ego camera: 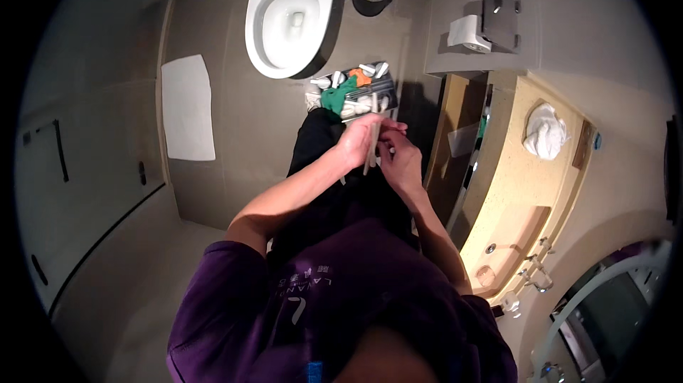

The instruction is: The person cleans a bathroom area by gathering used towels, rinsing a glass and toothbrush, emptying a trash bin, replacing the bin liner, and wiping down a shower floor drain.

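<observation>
My left hand (358, 140) and my right hand (401, 161) meet in front of my thighs. Thin pale strips (375, 143), blurred, run lengthwise at my left fingers, which appear to hold them. The curled fingers of my right hand touch or nearly touch the strips, and a small white bit shows by them. What the right hand grips is hidden. Just beyond the hands, a dark caddy (394, 96) on the floor holds several white-topped bottles (337, 80), a green cloth (337, 96) and an orange item (359, 77).
A toilet (288, 71) stands ahead with its lid raised, beside a waste bin (369, 7) containing white paper. A white mat (187, 111) lies left, near a glass partition (96, 89). On the right are a toilet roll (465, 32), a counter (496, 169) with basin, and a white towel (546, 131).
</observation>
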The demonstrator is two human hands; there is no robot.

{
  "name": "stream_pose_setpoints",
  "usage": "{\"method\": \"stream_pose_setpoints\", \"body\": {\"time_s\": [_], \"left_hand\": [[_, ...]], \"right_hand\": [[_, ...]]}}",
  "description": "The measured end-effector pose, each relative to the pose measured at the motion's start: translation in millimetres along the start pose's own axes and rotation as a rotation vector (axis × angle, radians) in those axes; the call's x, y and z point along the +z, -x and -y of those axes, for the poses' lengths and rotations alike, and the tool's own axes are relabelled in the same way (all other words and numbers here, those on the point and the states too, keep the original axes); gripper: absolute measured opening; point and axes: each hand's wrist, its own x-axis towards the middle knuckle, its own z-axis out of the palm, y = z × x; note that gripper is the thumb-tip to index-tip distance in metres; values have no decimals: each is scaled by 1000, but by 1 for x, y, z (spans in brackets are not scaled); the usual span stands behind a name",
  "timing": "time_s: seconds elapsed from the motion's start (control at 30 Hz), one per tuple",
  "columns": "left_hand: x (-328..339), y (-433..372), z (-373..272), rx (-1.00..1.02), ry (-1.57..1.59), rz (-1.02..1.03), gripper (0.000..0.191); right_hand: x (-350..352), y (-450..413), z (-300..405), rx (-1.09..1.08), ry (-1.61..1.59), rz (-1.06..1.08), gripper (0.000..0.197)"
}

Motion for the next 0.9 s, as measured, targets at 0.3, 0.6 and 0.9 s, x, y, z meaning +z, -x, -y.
{"method": "stream_pose_setpoints", "body": {"time_s": [0.3,0.6,0.9], "left_hand": [[-11,-21,-49,30,188,51,32],[-93,-96,-160,260,256,-315,26],[-76,-160,-333,142,-628,-269,31]], "right_hand": [[12,-75,1,117,-26,114,13],[83,-228,-16,362,-146,29,8],[107,-436,-68,456,-584,-213,15]]}}
